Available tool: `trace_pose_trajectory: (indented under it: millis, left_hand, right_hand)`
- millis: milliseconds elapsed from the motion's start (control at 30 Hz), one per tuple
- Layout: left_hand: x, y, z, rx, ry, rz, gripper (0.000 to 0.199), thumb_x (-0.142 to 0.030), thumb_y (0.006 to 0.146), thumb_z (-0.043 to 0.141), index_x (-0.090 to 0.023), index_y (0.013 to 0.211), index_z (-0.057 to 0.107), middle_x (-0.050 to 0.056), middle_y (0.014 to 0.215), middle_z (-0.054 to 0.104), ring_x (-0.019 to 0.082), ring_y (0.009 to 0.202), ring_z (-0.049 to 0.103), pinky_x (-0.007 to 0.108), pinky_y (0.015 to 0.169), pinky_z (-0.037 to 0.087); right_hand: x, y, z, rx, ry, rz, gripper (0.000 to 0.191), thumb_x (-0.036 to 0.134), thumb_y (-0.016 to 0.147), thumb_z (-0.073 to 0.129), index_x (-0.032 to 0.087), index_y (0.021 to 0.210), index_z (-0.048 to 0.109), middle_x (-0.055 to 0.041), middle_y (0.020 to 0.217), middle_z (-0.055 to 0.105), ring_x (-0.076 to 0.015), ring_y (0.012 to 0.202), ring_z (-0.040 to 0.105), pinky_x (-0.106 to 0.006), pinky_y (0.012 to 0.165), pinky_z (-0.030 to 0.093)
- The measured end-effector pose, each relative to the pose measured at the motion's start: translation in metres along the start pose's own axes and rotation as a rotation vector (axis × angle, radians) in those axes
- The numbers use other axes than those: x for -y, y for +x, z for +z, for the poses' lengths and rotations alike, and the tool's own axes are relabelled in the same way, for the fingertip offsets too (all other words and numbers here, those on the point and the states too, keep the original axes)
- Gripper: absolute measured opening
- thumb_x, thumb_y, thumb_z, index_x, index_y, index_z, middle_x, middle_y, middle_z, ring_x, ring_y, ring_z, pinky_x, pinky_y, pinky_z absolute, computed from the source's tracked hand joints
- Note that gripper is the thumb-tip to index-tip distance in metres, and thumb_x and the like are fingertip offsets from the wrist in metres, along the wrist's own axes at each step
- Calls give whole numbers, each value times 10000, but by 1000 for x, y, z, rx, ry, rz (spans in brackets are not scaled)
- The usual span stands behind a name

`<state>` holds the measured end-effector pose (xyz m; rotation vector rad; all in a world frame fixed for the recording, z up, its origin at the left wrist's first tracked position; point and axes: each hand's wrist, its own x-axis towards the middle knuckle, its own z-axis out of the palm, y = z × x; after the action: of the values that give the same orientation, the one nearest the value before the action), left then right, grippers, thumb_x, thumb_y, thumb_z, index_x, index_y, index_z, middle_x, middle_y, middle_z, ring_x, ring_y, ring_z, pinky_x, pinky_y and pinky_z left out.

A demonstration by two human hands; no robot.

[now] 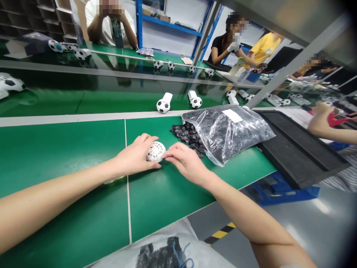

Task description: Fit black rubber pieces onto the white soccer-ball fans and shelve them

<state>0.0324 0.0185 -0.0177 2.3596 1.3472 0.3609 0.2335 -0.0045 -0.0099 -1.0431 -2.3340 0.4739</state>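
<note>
My left hand [138, 154] curls around a round white plastic football-shaped housing [156, 152] with an openwork face, thumb and fingers on its sides. From the right, my right hand [185, 160] reaches the housing's edge with thumb and forefinger pinched together. A tiny dark spot shows at those fingertips, too small to name. Beyond my right hand lies a pile of small black plastic pieces [188, 134], spilling from the mouth of a clear plastic bag [228, 128] full of the same pieces.
A green conveyor [117, 98] runs behind the green worktable [92, 143], carrying several white devices with football-patterned heads, such as one device [164, 104]. A black tray [301, 149] sits at the right. Co-workers are across the line, and another person's arm [334, 130] reaches in at right.
</note>
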Motion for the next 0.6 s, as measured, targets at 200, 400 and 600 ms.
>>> trace_pose_trajectory:
  millis: [200, 400, 600]
  left_hand:
    - [3, 0, -3, 39, -88, -8, 816, -596, 593, 652, -199, 1257, 389, 87, 1169, 470, 272, 1029, 512, 356, 801, 460]
    - [0, -1, -4, 12, -77, 5, 637, -564, 678, 588, -228, 1199, 443, 53, 1098, 513, 245, 926, 561, 336, 721, 458]
    - [-1, -2, -3, 7, -95, -20, 611, -540, 633, 635, -266, 1149, 458, 19, 1084, 517, 228, 913, 562, 319, 701, 455]
  right_hand:
    - [7, 7, 18, 22, -159, -122, 141, 205, 876, 486, 218, 885, 627, -21, 858, 634, -165, 843, 556, -317, 726, 361]
    - [3, 8, 21, -111, 15, 68, 291, 275, 797, 588, 177, 1062, 517, -98, 1093, 535, -208, 1065, 478, -343, 858, 415]
    - [-2, 9, 24, 33, 230, 181, 497, 303, 782, 602, 208, 1228, 405, -81, 1243, 504, -209, 1134, 476, -382, 947, 408]
